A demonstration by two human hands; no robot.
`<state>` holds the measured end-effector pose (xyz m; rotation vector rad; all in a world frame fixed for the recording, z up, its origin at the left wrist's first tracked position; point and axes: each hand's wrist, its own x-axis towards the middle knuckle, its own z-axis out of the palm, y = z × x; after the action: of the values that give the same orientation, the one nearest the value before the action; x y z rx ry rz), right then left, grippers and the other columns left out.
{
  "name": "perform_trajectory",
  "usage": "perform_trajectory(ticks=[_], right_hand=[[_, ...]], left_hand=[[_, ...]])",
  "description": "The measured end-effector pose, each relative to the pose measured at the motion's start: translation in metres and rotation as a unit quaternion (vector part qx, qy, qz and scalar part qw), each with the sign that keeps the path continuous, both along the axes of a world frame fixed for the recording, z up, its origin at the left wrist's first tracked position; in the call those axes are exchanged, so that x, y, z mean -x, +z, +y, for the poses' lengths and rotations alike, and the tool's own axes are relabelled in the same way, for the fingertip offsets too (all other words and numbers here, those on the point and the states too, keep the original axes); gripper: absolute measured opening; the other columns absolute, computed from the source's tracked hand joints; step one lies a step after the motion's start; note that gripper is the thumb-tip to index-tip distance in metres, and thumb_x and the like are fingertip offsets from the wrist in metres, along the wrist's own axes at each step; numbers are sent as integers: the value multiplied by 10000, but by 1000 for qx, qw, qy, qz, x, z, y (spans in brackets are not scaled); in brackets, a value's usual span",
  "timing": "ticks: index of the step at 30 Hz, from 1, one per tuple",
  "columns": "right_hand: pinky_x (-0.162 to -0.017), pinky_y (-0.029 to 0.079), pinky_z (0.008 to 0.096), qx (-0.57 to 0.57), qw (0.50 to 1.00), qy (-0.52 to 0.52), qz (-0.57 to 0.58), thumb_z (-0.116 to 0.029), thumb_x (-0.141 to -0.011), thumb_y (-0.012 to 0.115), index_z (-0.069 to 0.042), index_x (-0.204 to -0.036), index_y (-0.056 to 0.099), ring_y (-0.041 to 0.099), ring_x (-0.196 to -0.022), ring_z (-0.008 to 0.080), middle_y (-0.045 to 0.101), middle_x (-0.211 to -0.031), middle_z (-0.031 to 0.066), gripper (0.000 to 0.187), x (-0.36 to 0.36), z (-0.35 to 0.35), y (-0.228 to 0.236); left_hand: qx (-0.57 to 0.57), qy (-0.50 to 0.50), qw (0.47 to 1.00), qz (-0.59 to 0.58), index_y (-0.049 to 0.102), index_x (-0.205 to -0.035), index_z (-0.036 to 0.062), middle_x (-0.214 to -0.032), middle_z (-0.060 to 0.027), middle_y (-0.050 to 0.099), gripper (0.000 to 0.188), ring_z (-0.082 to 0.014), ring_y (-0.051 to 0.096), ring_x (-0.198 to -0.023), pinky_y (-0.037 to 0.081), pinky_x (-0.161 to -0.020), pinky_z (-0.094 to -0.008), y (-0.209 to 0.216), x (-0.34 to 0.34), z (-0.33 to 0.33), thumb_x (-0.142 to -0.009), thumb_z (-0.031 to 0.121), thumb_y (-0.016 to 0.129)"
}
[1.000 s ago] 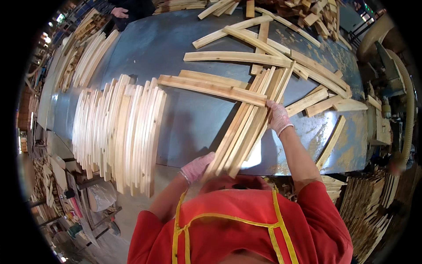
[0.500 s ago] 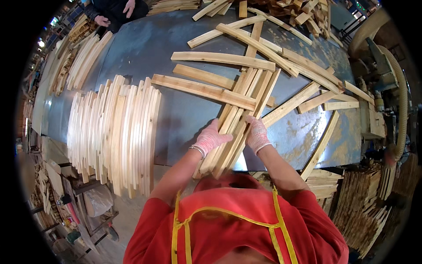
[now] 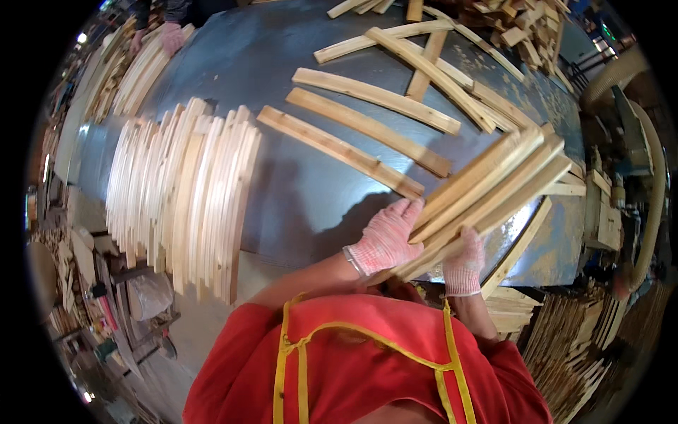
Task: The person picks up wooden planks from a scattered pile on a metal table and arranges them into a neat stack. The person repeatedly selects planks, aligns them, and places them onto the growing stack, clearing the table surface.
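I have the bundle of boards right of centre in the frame, slanting from just above the red shirt toward the right, with at least 3 pieces showing side by side. My left grip is partly closed around its lower left edge, fingers and thumb bearing on the wood. My right grip presses against the opposite side; its thumb is hidden, so I cannot tell how far it closes.

Half a second ago, loose boards lay across the bundle's upper part. Now it has swung right and seems raised, and 3 loose boards lie to its left, off the top of it. I judge that this frees the bundle to be handled as 1 unit.

For room, the lowest loose board ends right beside my left fingers; whether they touch, I cannot tell. The bundle's far end overlaps the crossed boards at the upper right, so sliding it that way could snag. Another single board slants near my right grip, by the near edge of the desk. The widest visible desk surface is left of centre, bounded by the row of pale slats. At the upper left, a co-worker's hands rest near another stack.
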<state>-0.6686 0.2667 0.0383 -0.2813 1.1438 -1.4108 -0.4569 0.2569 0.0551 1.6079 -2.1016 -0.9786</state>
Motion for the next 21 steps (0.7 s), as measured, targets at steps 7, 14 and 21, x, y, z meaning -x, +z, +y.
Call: perform_trajectory(ticks=[7, 14, 21], right_hand=[[-1108, 519, 407, 34, 964, 246, -92, 28, -894, 646, -89, -1631, 337, 614, -1251, 268, 613, -1395, 128, 808, -180, -18, -6], [-1098, 510, 409, 0, 778, 594, 204, -277, -982, 725, -52, -1669, 303, 639, -1273, 350, 608, -1458, 287, 838, -319, -2, -95], [-1103, 493, 445, 200, 493, 535, 656, -455, -832, 787, -65, -1493, 547, 649, -1261, 422, 673, -1377, 260, 804, -261, -104, -10]], left_hand=[[60, 274, 960, 12, 409, -1563, -64, -1476, -315, 539, 934, -459, 594, -1310, 509, -1106, -465, -11, -136, 85, -815, 331, 805], [13, 337, 912, -232, 459, -1540, -36, -1486, -252, 549, 979, -429, 549, -1360, 437, -1142, -527, -30, -240, 170, -827, 537, 807], [9, 347, 896, -275, 445, -1523, 88, -1569, -176, 384, 1050, -416, 396, -1434, 354, -1171, -592, -44, -226, 157, -699, 565, 888]])
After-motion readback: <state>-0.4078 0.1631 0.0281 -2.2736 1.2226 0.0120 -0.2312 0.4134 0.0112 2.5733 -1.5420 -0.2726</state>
